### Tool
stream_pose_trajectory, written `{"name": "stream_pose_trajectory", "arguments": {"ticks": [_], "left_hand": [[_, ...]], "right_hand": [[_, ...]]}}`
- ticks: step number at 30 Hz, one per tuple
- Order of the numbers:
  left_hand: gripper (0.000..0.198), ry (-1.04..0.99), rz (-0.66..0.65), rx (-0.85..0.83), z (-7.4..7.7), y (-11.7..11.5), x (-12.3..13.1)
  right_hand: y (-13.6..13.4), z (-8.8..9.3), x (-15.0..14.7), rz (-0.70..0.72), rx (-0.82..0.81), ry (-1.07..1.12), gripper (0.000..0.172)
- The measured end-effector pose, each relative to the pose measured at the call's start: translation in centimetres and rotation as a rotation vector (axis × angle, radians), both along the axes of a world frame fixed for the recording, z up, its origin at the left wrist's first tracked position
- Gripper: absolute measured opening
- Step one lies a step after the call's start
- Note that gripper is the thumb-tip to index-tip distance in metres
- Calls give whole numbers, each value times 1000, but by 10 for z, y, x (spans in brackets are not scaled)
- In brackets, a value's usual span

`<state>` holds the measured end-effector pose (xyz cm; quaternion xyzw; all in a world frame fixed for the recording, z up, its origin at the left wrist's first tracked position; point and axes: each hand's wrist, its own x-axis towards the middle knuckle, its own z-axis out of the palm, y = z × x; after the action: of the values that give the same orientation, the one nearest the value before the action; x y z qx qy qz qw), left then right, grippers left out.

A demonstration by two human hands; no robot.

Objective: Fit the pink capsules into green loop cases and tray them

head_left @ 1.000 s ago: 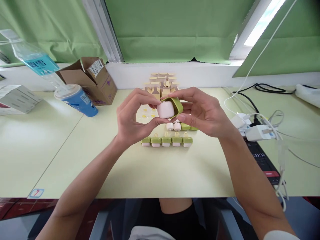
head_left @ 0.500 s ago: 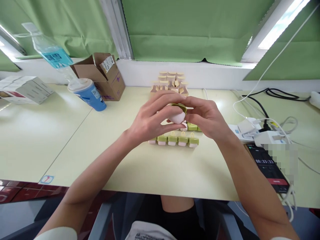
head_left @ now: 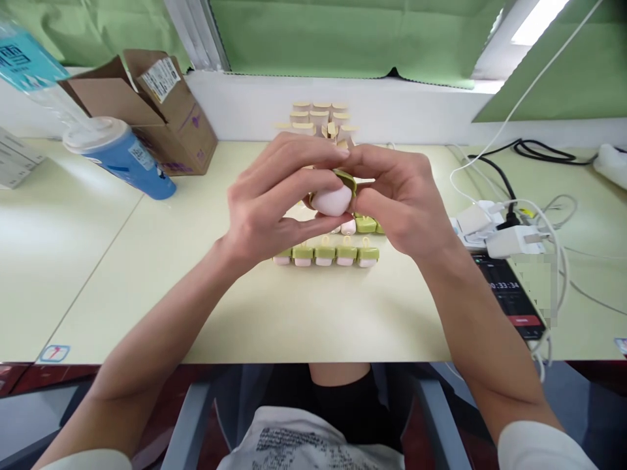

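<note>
In front of me, above the table, my left hand [head_left: 267,205] pinches a small rounded pinkish-white piece [head_left: 333,201] between thumb and fingers. A green cap [head_left: 347,179] sits over its upper side, partly behind my fingers. My right hand [head_left: 409,202] is closed on the right edge of the same piece, with thumb and fingertips at the green cap. Below my hands stands a row of small green-and-white pieces [head_left: 324,254] with pale loops on top. Behind it, a second row [head_left: 366,225] is mostly hidden by my hands.
Several small cream boxes [head_left: 321,117] with raised flaps stand by the wall. To the left are a blue cup [head_left: 142,166], a clear bottle [head_left: 29,65] and an open cardboard box [head_left: 181,140]. A phone [head_left: 509,294], chargers [head_left: 514,241] and cables lie to the right.
My view has tipped downward and come closer, so the hands look larger. Both hands keep hold of the capped piece, which shows more of its white side.
</note>
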<state>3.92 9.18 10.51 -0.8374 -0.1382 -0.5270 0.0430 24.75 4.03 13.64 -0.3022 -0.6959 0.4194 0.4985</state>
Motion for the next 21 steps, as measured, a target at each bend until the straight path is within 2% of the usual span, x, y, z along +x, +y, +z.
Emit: {"name": "stream_pose_trajectory", "arguments": {"ticks": [3, 6, 9, 11, 15, 19, 21], "left_hand": [[42, -3, -21, -64, -5, 5, -2], [49, 2, -13, -108, -8, 7, -2], [48, 4, 19, -104, -7, 7, 1], [45, 9, 29, -79, -5, 6, 3], [31, -44, 4, 82, -2, 5, 5], [45, -16, -47, -4, -1, 7, 2], [46, -18, -49, 17, 1, 6, 0]], "right_hand": [[-1, 0, -1, 16, 35, 25, 28], [-1, -1, -3, 1, 32, 27, 21], [-2, 0, -4, -35, 18, 11, 14], [-3, 1, -4, -41, 13, 3, 16], [-5, 0, -4, -40, 14, -3, 23], [-2, -1, 5, 28, 29, -13, 30], [3, -1, 13, 109, 36, -28, 28]]}}
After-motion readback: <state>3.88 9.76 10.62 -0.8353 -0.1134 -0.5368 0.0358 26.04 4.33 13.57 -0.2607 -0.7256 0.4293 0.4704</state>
